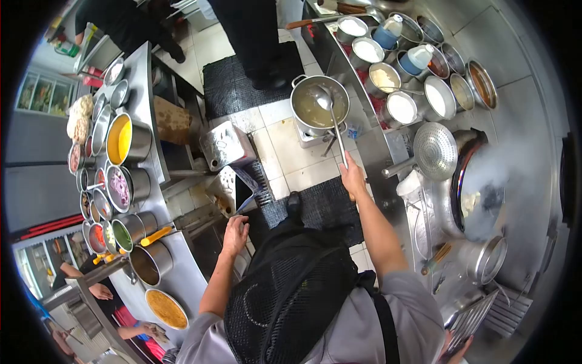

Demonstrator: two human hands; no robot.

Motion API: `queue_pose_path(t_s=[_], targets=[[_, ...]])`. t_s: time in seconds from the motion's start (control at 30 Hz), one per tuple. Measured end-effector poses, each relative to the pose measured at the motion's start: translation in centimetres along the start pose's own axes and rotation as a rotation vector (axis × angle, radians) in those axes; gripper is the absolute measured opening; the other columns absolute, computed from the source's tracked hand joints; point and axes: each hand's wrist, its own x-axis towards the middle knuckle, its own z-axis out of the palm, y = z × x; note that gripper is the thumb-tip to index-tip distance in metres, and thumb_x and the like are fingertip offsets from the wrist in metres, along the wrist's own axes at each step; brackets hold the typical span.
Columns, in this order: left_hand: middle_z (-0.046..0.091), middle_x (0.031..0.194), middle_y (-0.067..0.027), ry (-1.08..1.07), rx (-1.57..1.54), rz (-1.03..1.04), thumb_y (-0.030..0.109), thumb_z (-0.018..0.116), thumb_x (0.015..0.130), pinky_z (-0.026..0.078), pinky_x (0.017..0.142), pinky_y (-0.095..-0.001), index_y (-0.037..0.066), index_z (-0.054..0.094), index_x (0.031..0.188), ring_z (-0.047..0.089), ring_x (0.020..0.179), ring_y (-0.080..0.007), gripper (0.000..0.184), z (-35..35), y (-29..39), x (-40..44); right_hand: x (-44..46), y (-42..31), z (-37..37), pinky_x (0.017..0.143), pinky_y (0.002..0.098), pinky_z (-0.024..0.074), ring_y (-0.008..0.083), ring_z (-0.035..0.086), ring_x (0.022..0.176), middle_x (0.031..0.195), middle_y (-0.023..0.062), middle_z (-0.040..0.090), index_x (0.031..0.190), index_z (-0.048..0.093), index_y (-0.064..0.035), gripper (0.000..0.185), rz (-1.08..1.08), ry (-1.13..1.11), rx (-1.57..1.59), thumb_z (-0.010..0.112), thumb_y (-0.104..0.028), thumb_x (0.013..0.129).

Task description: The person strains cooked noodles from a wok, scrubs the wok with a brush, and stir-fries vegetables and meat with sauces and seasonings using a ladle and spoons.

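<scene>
My right hand (353, 176) is wrapped round the long handle of a metal ladle (337, 130). The ladle's bowl rests in a metal pot (303, 118) of cloudy broth, which stands low in the aisle. My left hand (235, 233) is at the left, its fingers bent, beside the thin handle of a bluish tool (247, 200) leaning in a metal bin. Whether the fingers hold that handle is too small to tell.
Steam rises from a wok (482, 200) at the right, near a perforated strainer (435, 150). Pots of white seasoning (439, 97) stand at the upper right. Ingredient pots (121, 187) line the left counter (189, 267). A person (245, 36) stands ahead on a black mat.
</scene>
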Motion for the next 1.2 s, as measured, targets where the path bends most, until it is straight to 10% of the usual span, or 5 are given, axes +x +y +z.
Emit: queue_pose_path(t_s=[0.1,0.2,0.37,0.73,1.2], targets=[[0.061,0.116,-0.0186,-0.007,0.010,0.024,0.011,0.064,0.089,0.047,0.098,-0.0429,0.004,0.064,0.112,0.058,0.111,-0.0376,0.024,-1.1,0.9,1.0,2.4,0.1,1.5,0.092,0.0464,0.0505,0.0441,0.063,0.105,0.119,0.0300,0.063,0.145,0.043,-0.0071,0.056,0.051,-0.021,0.046,0.058,-0.020,0.094],[0.061,0.117,-0.0196,0.039,0.024,-0.015,0.014,0.062,0.091,0.047,0.098,-0.0425,0.004,0.063,0.115,0.058,0.112,-0.0383,0.025,-1.7,0.5,1.0,4.7,0.6,3.5,0.072,0.0457,0.0557,0.0378,0.069,0.079,0.094,0.0221,0.070,0.148,0.039,-0.0077,0.056,0.190,-0.118,0.187,0.057,-0.019,0.096],[0.061,0.117,-0.0210,0.035,0.035,-0.026,0.014,0.062,0.091,0.046,0.099,-0.0427,0.004,0.063,0.115,0.057,0.112,-0.0384,0.026,-1.8,0.2,-0.7,3.8,-2.9,0.1,0.042,0.0282,0.0402,0.0094,0.044,0.048,0.066,0.0008,0.048,0.151,0.030,-0.0079,0.059,0.520,-0.359,1.149,0.056,-0.016,0.099],[0.061,0.114,-0.0199,0.048,0.006,-0.125,0.013,0.062,0.091,0.049,0.095,-0.0421,0.004,0.065,0.113,0.061,0.107,-0.0371,0.025,1.7,1.9,-4.6,-8.1,-4.8,-9.3,0.041,0.0259,0.0406,0.0077,0.046,0.047,0.070,0.0014,0.052,0.144,0.037,-0.0117,0.051,0.409,-0.469,1.480,0.059,-0.015,0.098],[0.062,0.112,-0.0189,0.063,-0.119,0.325,0.006,0.059,0.092,0.049,0.092,-0.0398,0.001,0.063,0.109,0.060,0.105,-0.0356,0.018,13.4,18.2,-4.2,-27.4,-0.9,-34.7,0.042,0.0217,0.0388,0.0027,0.044,0.049,0.075,0.0003,0.050,0.149,0.032,-0.0097,0.054,0.340,-0.434,1.654,0.056,-0.014,0.100]])
